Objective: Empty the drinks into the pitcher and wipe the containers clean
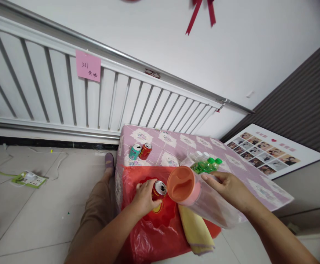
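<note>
My left hand (pixel 143 200) is closed around an opened red drink can (pixel 160 188), held upright over a red plastic sheet (pixel 151 240). In my right hand (pixel 227 187) is a clear plastic pitcher (pixel 213 201), tipped nearly on its side. The pitcher's orange lid (pixel 180 184) faces the can's top, close beside it. My right thumb shows at the pitcher's upper side, while the other fingers are mostly hidden. No stream of liquid is visible between the two. A folded yellow cloth (pixel 195 231) lies on the red sheet below the pitcher.
A teal can (pixel 135 151) and another red can (pixel 146 151) stand on the flowered tablecloth (pixel 167 139). Several green-capped and clear bottles (pixel 208 165) lie beyond the pitcher. A white radiator (pixel 146 102) borders the table. A power strip (pixel 29 179) with cords lies on the floor.
</note>
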Tool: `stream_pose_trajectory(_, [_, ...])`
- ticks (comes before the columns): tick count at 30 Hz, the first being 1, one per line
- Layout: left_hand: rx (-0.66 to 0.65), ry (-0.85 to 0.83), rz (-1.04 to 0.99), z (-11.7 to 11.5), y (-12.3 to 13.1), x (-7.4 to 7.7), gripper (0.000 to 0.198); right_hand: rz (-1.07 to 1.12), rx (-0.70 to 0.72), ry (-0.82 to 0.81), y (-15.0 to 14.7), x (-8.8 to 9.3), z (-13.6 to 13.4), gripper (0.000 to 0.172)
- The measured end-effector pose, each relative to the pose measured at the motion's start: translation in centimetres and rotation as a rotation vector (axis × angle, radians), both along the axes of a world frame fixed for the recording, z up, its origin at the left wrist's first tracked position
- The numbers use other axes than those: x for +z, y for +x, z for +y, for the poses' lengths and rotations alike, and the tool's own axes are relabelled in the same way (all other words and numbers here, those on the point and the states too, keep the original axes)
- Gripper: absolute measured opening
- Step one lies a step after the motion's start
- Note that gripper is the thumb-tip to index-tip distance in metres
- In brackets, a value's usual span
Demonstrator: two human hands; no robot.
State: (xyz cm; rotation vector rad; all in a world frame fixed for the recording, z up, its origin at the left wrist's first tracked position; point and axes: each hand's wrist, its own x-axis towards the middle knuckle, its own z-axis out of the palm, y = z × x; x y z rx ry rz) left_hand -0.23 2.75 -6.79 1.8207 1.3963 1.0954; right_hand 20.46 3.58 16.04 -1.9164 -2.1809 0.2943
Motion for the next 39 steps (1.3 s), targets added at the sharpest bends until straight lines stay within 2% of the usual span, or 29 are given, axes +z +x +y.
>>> stream_pose_trajectory(23, [-0.007, -0.007, -0.006, 0.00, -0.04, 0.15, 0.075, -0.024, -0.030, -0.011, 0.00, -0.09, 0.11, 0.050])
stream_pose_trajectory(39, [-0.005, -0.008, 0.000, -0.02, -0.01, 0.10, 0.074, -0.020, 0.000, -0.013, -0.11, 0.03, 0.07, 0.050])
